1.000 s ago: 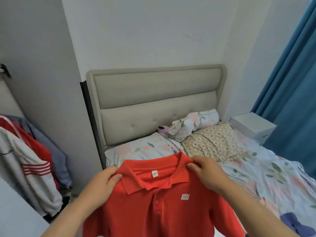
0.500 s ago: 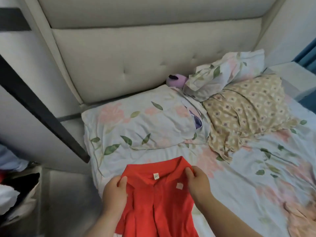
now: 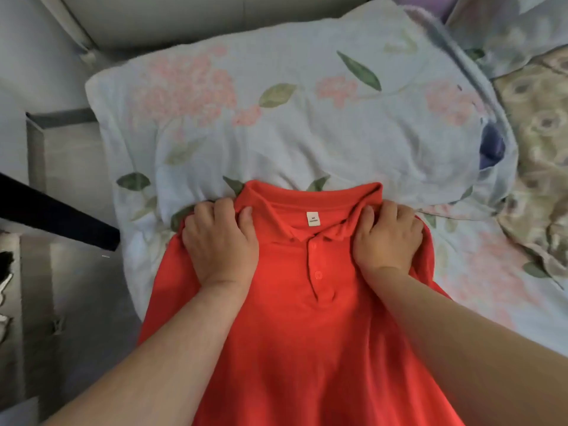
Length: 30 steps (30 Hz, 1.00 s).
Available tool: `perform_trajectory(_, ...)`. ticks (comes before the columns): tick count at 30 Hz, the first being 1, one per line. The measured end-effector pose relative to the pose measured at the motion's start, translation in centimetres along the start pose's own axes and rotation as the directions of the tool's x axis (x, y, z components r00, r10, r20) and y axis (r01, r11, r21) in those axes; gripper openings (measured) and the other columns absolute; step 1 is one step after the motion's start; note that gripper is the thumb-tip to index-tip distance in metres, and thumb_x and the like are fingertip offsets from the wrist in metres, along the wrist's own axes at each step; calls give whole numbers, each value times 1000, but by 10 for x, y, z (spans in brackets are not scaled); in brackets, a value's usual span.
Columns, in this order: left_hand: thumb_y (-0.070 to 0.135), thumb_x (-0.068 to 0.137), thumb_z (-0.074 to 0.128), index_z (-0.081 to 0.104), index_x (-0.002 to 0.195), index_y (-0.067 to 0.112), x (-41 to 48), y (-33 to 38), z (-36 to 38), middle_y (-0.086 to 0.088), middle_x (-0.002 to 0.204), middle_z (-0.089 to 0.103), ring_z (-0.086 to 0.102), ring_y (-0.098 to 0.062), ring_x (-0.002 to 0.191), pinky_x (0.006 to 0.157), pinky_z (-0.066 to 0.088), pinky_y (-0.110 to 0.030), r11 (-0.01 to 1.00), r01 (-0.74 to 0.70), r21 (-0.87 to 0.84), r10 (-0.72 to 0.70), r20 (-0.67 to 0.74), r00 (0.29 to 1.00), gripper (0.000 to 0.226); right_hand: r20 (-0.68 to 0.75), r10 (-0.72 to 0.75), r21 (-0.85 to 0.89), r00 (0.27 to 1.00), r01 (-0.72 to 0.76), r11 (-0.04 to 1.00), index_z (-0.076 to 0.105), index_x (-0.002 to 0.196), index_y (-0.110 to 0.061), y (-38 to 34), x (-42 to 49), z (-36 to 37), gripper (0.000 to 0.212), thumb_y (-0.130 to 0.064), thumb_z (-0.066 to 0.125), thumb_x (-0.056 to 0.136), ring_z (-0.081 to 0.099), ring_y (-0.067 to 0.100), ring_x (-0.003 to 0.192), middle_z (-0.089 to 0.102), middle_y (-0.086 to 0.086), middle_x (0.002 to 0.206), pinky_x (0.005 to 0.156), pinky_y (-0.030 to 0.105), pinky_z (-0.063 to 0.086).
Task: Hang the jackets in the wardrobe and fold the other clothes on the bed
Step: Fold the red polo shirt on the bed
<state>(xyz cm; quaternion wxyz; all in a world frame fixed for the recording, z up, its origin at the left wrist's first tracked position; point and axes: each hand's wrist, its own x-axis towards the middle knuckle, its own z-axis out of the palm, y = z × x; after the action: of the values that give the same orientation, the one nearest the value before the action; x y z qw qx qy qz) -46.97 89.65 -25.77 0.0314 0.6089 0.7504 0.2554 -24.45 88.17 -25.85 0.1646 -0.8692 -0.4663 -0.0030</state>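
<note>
1. Floral pillow (image 3: pixel 307 118): pale blue w/ pink blooms & green leaves, lies flat below headboard.
2. Headboard (image 3: pixel 199 16): beige, padded, at top of view.
3. Blue patch (image 3: pixel 491 146) shows at the pillow's open R end.
4. Beige patterned pillow (image 3: pixel 541 149): just R of floral one, touching it.
5. Crumpled floral cloth (image 3: pixel 516 29) in top R corner; purple item (image 3: pixel 442 7) beside it, mostly hidden.
6. Black bar (image 3: pixel 55 210) slants in from L edge.

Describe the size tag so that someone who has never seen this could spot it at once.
On the floral bed lies a red polo, its shoulders gripped by the left hand and right hand. Inside the collar, midway between them, sits the tag: the only white patch on the red cloth.
</note>
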Motion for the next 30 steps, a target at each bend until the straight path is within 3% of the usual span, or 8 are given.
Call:
perform_trajectory(4,33,86,58,60,87,5,0,1,2,-21,87,58,55,-41,75,66,42,-45,1000,-21,12,21,-15,1000,28,-37,-40,-30,999,39,999,64,104,-1,-1,-1,5,53,-42,34,92,53,47,97,58,28,109,82,49,37)
perform_trajectory(19,34,90,52,62,96,5,-3,2,6,-22,90,57,53,-41,79,70,40,-48,999,-20,38,22,-54,998,31,-59,-88,-12,994,87,996,64,93,-1,-2,-1,10,47,-39,37,92,56,45,86,60,26,97,75,48,42)
perform_trajectory(23,31,91,52,59,97,3,-5,3,4,-25,89,56,53,-42,81,70,40,-50,997,-32,67,40,-112,993,30,-88,-83,89,993,91,992,66,96,-3,1,0,7,39,-36,46,92,56,44,87,61,25,98,76,47,43)
perform_trajectory(25,26,91,57,59,98,2,-5,5,1,-26,90,57,53,-44,83,72,41,-51,999,-34,24,37,-153,987,25,-53,-61,172,997,70,983,65,105,-6,6,1,2,33,-32,52,92,55,42,96,61,22,106,84,46,40)
perform_trajectory(27,20,91,62,59,104,0,-8,5,-3,-27,95,59,54,-44,91,80,42,-52,995,-47,-91,30,-183,983,24,46,-54,380,997,33,924,60,121,-10,14,4,-9,35,-25,59,90,54,36,108,60,15,118,95,42,36)
perform_trajectory(28,19,91,62,59,111,-1,-12,4,-6,-27,101,59,53,-43,98,86,42,-51,986,-56,-160,25,-188,982,28,116,-38,536,993,-30,844,56,127,-14,20,6,-18,39,-20,61,89,56,27,110,59,9,122,99,39,39)
perform_trajectory(30,21,89,64,54,127,0,-22,5,-14,-27,117,55,47,-38,113,98,38,-45,962,-42,-268,-10,-190,982,44,277,-15,789,961,-218,574,56,120,-21,37,8,-46,32,-11,56,90,64,14,96,62,0,117,89,34,51)
